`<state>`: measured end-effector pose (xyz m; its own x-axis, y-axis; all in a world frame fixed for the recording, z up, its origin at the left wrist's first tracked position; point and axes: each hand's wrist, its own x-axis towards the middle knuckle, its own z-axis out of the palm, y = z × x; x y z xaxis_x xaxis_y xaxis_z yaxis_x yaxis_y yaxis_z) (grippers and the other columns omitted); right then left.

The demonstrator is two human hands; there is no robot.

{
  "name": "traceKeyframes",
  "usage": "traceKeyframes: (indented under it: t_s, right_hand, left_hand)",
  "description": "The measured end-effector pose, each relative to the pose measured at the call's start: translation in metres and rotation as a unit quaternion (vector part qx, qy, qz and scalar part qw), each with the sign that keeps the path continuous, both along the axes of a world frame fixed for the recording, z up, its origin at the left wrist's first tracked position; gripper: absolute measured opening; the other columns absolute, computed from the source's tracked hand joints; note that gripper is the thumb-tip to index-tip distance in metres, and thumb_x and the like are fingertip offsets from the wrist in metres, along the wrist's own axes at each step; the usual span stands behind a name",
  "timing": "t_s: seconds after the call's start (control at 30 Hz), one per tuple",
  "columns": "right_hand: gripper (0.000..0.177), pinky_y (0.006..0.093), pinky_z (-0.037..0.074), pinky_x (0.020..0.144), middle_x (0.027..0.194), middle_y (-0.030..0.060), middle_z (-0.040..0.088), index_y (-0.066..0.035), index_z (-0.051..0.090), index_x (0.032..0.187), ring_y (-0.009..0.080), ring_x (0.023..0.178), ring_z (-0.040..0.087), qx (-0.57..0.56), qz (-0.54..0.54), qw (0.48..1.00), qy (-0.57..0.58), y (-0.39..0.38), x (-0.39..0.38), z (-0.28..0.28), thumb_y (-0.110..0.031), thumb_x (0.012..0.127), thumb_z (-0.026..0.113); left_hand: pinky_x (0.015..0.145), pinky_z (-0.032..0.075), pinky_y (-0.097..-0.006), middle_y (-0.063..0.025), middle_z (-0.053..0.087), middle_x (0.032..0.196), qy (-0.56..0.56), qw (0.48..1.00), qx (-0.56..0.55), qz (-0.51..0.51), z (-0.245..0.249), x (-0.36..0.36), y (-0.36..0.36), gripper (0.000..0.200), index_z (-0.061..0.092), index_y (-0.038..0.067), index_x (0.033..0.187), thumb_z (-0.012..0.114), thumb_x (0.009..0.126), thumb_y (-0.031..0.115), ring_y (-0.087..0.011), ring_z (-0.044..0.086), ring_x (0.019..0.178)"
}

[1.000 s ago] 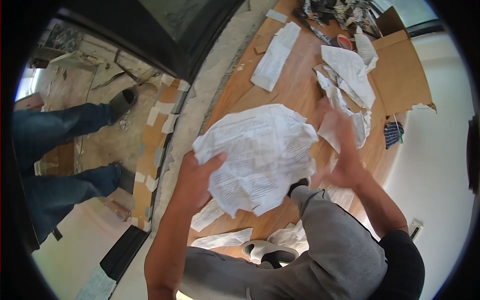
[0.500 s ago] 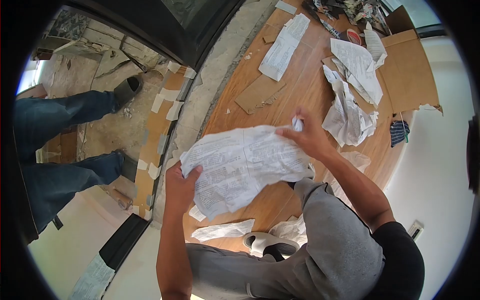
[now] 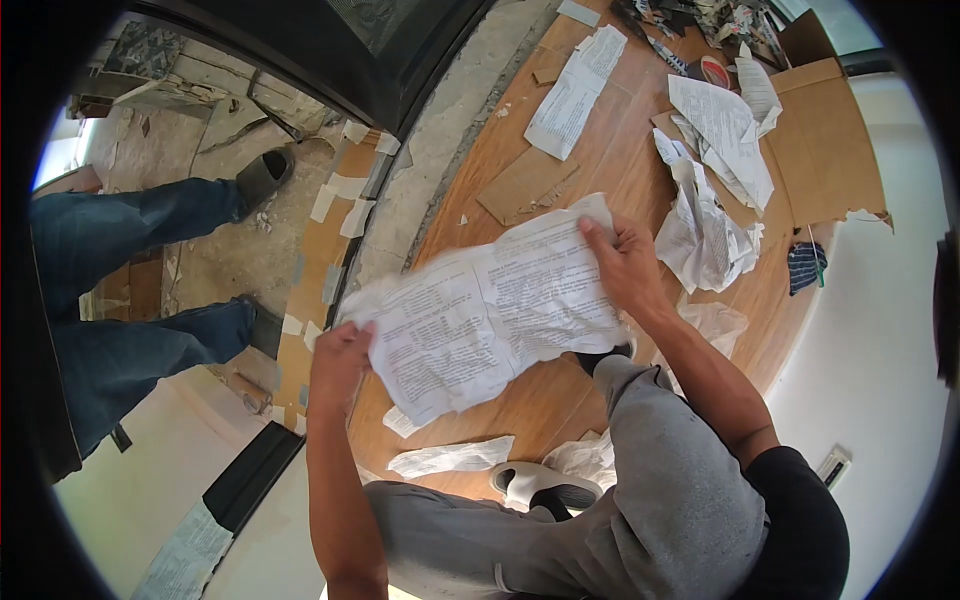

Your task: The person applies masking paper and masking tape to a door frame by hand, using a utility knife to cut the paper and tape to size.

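Observation:
A creased sheet of printed paper (image 3: pixel 500 310) is stretched between my two hands above the wooden floor. My left hand (image 3: pixel 341 365) pinches its lower left edge, with the thumb on top. At the upper right edge, my right hand (image 3: pixel 625 265) grips the sheet between thumb and fingers. A fold line runs down the middle of the paper, and its left corner is smeared by motion. Below it on the floor lies a torn paper strip (image 3: pixel 450 456). Beyond the sheet is a flat piece of cardboard (image 3: pixel 522 187).
Crumpled papers (image 3: pixel 705 225) lie at the right beside an open cardboard box (image 3: pixel 825 150). A roll of tape (image 3: pixel 714 72) and tools sit at the far end. Another person's jeans-clad legs (image 3: pixel 150 220) are at the left, past a taped cardboard strip (image 3: pixel 335 225).
The sheet has been pulled wider and flatter. My right hand has shifted its grip on the upper right edge, and my left hand has moved slightly left.

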<state>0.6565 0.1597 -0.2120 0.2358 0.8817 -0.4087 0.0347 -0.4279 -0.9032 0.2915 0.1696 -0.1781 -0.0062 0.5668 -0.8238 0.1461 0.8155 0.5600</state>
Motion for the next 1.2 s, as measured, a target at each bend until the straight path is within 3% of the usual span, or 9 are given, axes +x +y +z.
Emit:
traceKeyframes:
  t_s: [0.17,0.33,0.5,0.6,0.8,0.9,0.97,1.07,1.2]
  right_hand:
    - [0.022,0.032,0.049,0.06,0.072,0.01,0.069,0.003,0.072,0.098,0.0114,0.064,0.057,0.024,0.175,0.984,-0.031,-0.001,-0.02,0.023,-0.019,0.097,0.069]
    - [0.022,0.0359,0.045,0.056,0.065,0.0152,0.06,0.0,0.072,0.094,0.0159,0.057,0.054,0.034,0.339,0.93,-0.142,0.019,-0.038,0.047,-0.022,0.094,0.074]
    - [0.025,0.0354,0.049,0.081,0.103,0.0129,0.067,0.001,0.065,0.112,0.0229,0.093,0.062,0.27,-0.009,0.824,-0.498,0.065,0.038,0.036,-0.015,0.094,0.069]
    - [0.035,0.0404,0.042,0.092,0.114,0.0138,0.064,-0.001,0.061,0.121,0.0264,0.106,0.057,0.402,-0.177,0.845,-0.306,0.055,0.113,0.126,-0.016,0.091,0.071]
    - [0.059,0.0503,0.027,0.115,0.137,0.0155,0.057,-0.006,0.054,0.139,0.0336,0.132,0.047,0.016,0.603,0.711,-0.362,-0.013,-0.051,0.039,-0.017,0.085,0.075]
    - [0.069,0.0504,0.026,0.122,0.142,0.0183,0.057,-0.01,0.053,0.145,0.0365,0.138,0.048,0.155,0.319,0.772,-0.527,0.029,-0.025,0.111,-0.007,0.08,0.076]
    - [0.068,0.0491,0.029,0.119,0.141,0.0191,0.058,-0.007,0.051,0.145,0.0367,0.136,0.049,0.298,0.055,0.93,-0.209,0.063,0.057,0.161,-0.011,0.081,0.074]
    - [0.069,0.0471,0.034,0.115,0.139,0.0203,0.059,-0.003,0.048,0.146,0.037,0.133,0.052,0.48,0.066,0.873,0.053,0.07,0.095,0.194,-0.016,0.084,0.072]
    - [0.071,0.0444,0.041,0.109,0.136,0.0219,0.061,0.003,0.043,0.147,0.0374,0.128,0.056,0.117,0.345,0.772,-0.521,0.044,-0.019,0.027,-0.024,0.087,0.07]
  left_hand:
    - [0.108,0.044,-0.0396,-0.0239,0.061,0.133,0.288,0.802,0.483,-0.2,0.049,0.075,0.0,0.088,0.042,-0.005,0.148,0.087,0.08,0.027,-0.0309,0.058,0.126]
    - [0.085,0.052,-0.0315,-0.015,0.072,0.101,0.075,0.936,0.273,-0.208,0.018,0.101,-0.013,0.052,0.062,-0.007,0.123,0.078,0.09,0.028,-0.0189,0.068,0.093]
    - [0.067,0.051,-0.0277,-0.0099,0.074,0.082,0.082,0.97,0.195,-0.121,-0.002,0.084,-0.014,0.033,0.069,-0.007,0.109,0.062,0.103,0.025,-0.0105,0.064,0.069]
    - [0.07,0.052,-0.0274,-0.0086,0.075,0.088,-0.025,0.98,0.177,0.084,-0.005,0.08,-0.017,0.032,0.07,-0.005,0.11,0.058,0.105,0.025,-0.0111,0.065,0.073]
    - [0.075,0.054,-0.0299,-0.0102,0.074,0.101,-0.122,0.943,0.17,0.259,-0.001,0.066,-0.002,0.03,0.066,-0.004,0.119,0.057,0.106,0.021,-0.0129,0.067,0.082]
    - [0.079,0.055,-0.0306,-0.0119,0.073,0.108,-0.095,0.931,0.166,0.311,-0.006,0.04,-0.007,0.033,0.06,-0.004,0.128,0.057,0.106,0.02,-0.0147,0.068,0.087]
    - [0.083,0.055,-0.0308,-0.0126,0.073,0.11,-0.126,0.933,0.128,0.313,0.008,0.038,-0.005,0.035,0.057,-0.004,0.131,0.058,0.106,0.019,-0.0159,0.069,0.092]
    - [0.084,0.056,-0.0326,-0.0136,0.072,0.111,-0.162,0.932,0.107,0.306,0.016,0.037,-0.008,0.034,0.057,-0.004,0.13,0.058,0.105,0.019,-0.0175,0.069,0.094]
    - [0.081,0.058,-0.0353,-0.0149,0.072,0.111,-0.168,0.942,0.126,0.263,0.004,0.045,-0.011,0.034,0.057,-0.004,0.13,0.059,0.105,0.02,-0.0191,0.07,0.092]
